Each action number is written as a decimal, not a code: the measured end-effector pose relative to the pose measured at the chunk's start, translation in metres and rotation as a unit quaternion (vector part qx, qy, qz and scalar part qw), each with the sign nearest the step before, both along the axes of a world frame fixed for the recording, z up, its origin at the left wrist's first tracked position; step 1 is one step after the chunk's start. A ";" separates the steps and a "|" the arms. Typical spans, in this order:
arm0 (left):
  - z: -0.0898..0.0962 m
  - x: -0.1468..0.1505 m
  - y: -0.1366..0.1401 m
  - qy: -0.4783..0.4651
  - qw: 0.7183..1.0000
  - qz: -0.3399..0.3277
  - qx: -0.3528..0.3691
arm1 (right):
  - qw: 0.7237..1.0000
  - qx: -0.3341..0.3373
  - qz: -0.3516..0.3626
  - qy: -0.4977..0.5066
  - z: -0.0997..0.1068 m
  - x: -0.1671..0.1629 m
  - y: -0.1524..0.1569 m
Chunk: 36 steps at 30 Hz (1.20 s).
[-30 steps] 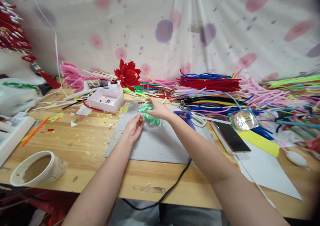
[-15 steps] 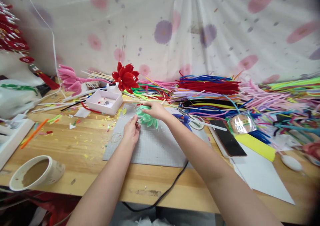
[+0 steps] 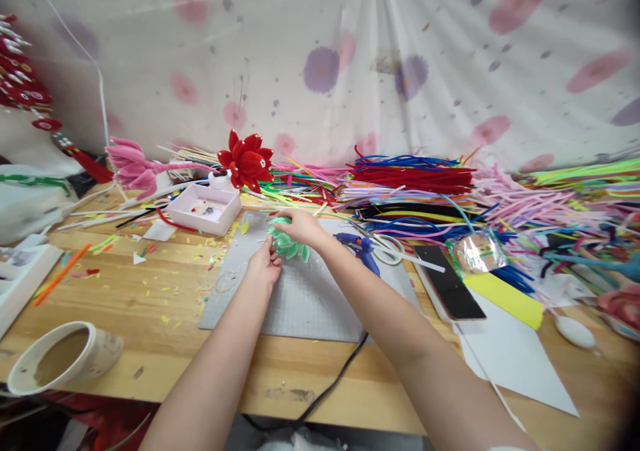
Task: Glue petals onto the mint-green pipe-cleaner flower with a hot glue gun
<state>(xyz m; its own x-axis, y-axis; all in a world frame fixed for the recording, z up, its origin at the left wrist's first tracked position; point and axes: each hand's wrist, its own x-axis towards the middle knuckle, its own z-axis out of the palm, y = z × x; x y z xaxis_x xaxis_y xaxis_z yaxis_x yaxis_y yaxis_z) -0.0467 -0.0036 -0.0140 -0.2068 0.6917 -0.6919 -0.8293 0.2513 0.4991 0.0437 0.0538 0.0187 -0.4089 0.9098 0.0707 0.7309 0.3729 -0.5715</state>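
A mint-green flower (image 3: 293, 246) with layered, pointed petals is held tilted just above the grey cutting mat (image 3: 320, 311). My left hand (image 3: 265, 266) is closed at the flower's left side, thumb and fingertips pinched together against it. From above, my right hand (image 3: 301, 228) curls its fingers over the upper petals; the fingertips are partly hidden. Right of the hands, a blue glue gun (image 3: 367, 250) lies at the mat's edge beside white-handled scissors (image 3: 390, 251).
A white box (image 3: 205, 210) of small beads stands behind the mat, near a red flower (image 3: 246, 161). Bundled pipe cleaners (image 3: 413, 179) line the back. At left is a cup of brown liquid (image 3: 65, 358); at right, a phone (image 3: 450, 284). A black cable (image 3: 335, 384) crosses the front edge.
The whole view has shifted slightly, so the table sits a little lower and further left. Both hands stay on the green flower, with only a slight change in its tilt.
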 end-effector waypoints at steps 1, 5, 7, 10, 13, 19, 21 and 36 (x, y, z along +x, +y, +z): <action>0.000 0.000 0.001 -0.007 1.000 -0.005 -0.008 | 1.000 -0.003 -0.001 0.002 0.000 0.000 0.000; 0.001 0.001 0.003 -0.040 0.999 -0.019 -0.018 | 1.000 -0.009 -0.003 0.002 0.000 0.001 -0.002; 0.001 0.001 0.003 -0.050 0.998 -0.020 -0.021 | 1.000 -0.009 -0.004 0.000 0.000 0.001 -0.003; 0.002 0.002 0.005 -0.060 0.998 -0.021 -0.027 | 1.000 -0.013 -0.006 0.000 0.000 0.001 -0.005; 0.004 0.003 0.006 -0.071 0.997 -0.015 -0.030 | 1.000 -0.016 -0.005 0.000 -0.001 0.001 -0.005; 0.006 0.004 0.006 -0.071 0.997 0.004 -0.040 | 1.000 -0.010 -0.017 -0.005 -0.005 0.000 -0.005; 0.006 0.005 0.006 -0.071 0.997 0.001 -0.040 | 1.000 -0.008 -0.018 -0.006 -0.005 0.000 -0.005; 0.008 0.005 0.005 -0.090 0.995 -0.008 -0.046 | 1.000 -0.001 -0.012 -0.003 -0.005 0.000 -0.008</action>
<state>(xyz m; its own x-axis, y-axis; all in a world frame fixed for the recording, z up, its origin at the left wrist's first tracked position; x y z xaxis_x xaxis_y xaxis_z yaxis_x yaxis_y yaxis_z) -0.0412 0.0012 -0.0062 -0.0632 0.6260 -0.7773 -0.8991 0.3024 0.3166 0.0440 0.0458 0.0139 -0.3876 0.9195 0.0658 0.7429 0.3538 -0.5682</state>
